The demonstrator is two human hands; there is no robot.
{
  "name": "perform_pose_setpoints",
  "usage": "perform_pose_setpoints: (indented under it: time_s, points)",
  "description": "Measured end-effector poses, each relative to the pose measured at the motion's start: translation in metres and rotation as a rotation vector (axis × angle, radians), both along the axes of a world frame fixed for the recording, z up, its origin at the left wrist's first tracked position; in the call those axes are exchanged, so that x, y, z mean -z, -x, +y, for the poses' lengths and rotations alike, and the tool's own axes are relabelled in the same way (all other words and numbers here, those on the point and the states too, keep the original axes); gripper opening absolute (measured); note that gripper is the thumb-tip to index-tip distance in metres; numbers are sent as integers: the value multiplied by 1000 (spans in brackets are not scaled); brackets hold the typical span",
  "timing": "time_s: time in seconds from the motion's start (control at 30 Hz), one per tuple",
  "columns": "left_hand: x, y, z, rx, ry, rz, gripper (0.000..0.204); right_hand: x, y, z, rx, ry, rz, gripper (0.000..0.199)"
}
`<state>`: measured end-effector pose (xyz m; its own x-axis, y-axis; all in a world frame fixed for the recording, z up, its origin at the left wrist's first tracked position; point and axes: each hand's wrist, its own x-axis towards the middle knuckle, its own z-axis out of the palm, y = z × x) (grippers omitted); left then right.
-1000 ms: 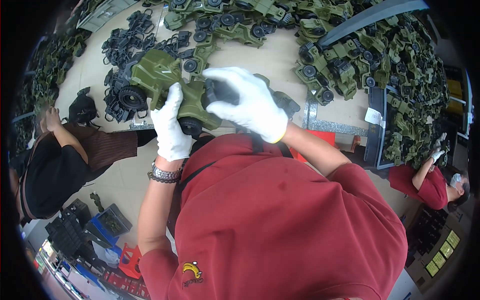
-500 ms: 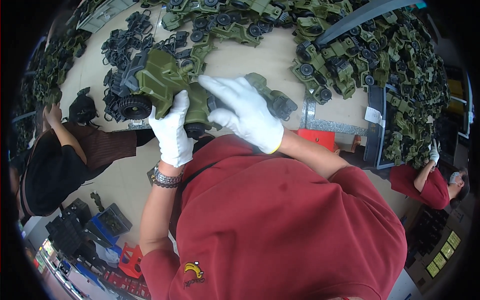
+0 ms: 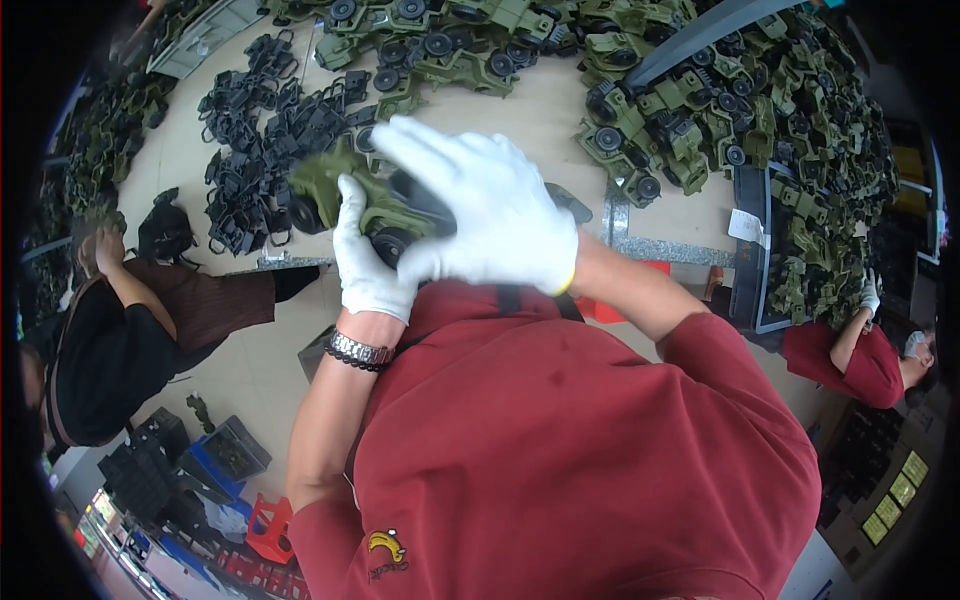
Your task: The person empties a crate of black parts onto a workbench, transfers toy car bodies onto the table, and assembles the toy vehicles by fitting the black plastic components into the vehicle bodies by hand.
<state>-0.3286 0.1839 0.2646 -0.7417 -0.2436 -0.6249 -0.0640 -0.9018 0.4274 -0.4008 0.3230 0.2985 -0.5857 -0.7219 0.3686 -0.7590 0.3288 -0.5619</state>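
Note:
A green toy truck (image 3: 335, 185) with black wheels is held in front of my chest, over the near table edge, and is partly blurred. My left hand (image 3: 372, 265), in a white glove, is closed on its near side, thumb up against the body. My right hand (image 3: 495, 210), also white-gloved, lies across the truck's right end with long fingers stretched out. Its palm hides much of that end, and motion softens its outline. Behind the right hand, a grey-green toy part (image 3: 570, 203) shows on the table.
Black toy frames (image 3: 250, 190) are heaped at the left. Green toy vehicles (image 3: 450, 65) lie along the far side, and more fill a blue-edged bin (image 3: 762, 270) at the right. A grey bar (image 3: 700, 45) slants overhead. People work at left (image 3: 190, 290) and right (image 3: 845, 350).
The truck has turned and dropped away from the upper left, so more black frames show. My left hand has shifted slightly right; my right hand now covers more of the truck.

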Motion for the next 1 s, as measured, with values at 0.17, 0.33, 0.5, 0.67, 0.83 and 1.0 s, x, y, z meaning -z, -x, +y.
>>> perform_pose_setpoints:
  time_s: [0.17,0.33,0.5,0.67,0.83,1.0]
  points:
    - [35,-12,13,59,-239,-101,54,34,-22,0,110,187,200,83]
    - [34,4,33,106,-424,-207,48,56,7,9,188,282,117,39]
    - [37,18,32,580,-296,-55,76,61,33,35,351,289,77,19]
    - [66,20,-32,879,813,-172,35,109,72,91,633,242,239,29]
    - [144,84,-110,496,1728,-379,68,174,63,114,643,24,355,47]
    - [159,136,-113,843,1650,-421,109,189,32,119,578,-53,288,45]
